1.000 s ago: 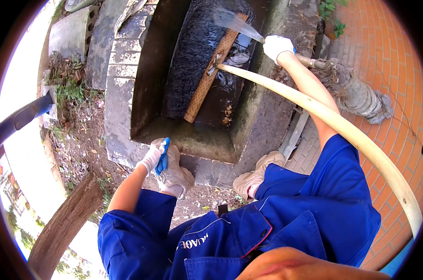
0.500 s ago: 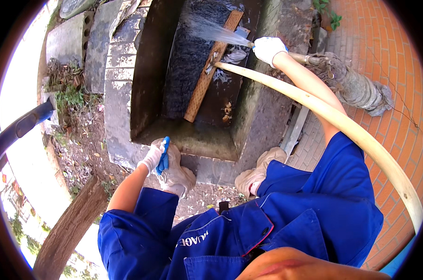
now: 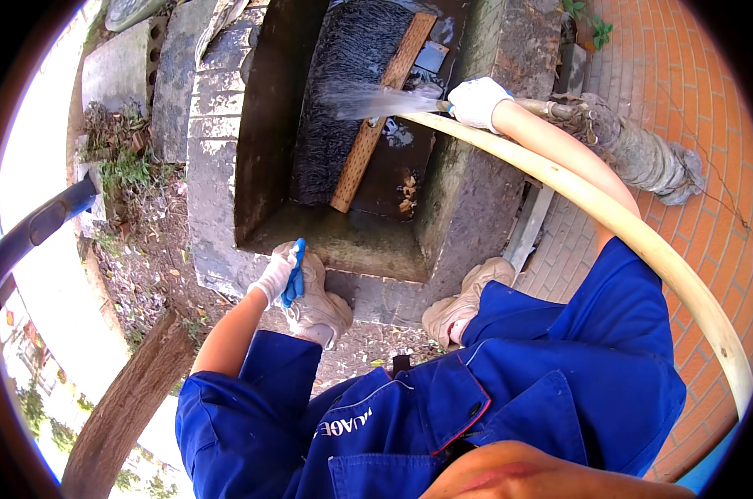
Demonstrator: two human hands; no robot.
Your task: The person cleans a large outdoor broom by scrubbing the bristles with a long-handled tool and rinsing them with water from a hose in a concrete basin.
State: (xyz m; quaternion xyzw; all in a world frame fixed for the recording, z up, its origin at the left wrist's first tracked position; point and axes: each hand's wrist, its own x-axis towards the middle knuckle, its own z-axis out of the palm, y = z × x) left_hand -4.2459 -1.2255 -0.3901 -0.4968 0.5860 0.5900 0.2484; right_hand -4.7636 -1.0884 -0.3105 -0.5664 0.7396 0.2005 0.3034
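My right hand (image 3: 479,100), in a white glove, grips the end of a cream hose (image 3: 642,241) over a square concrete pit (image 3: 343,249). A jet of water (image 3: 376,101) shoots left from the hose onto a large dark bristle brush (image 3: 343,91) with a wooden handle (image 3: 381,116) standing inside the pit. My left hand (image 3: 278,273), also gloved in white, hangs by my left knee and holds a small blue object (image 3: 296,274). I wear blue overalls and light shoes, standing at the pit's near edge.
Orange brick paving (image 3: 692,100) lies to the right, with a wrapped grey pipe (image 3: 634,150) on it. Concrete slabs (image 3: 127,66), weeds and dirt lie left of the pit. A dark bar (image 3: 36,229) and a wooden plank (image 3: 119,407) sit at lower left.
My right hand has moved the hose end down and left, so the jet now hits the brush lower. The left hand has stayed by my knee.
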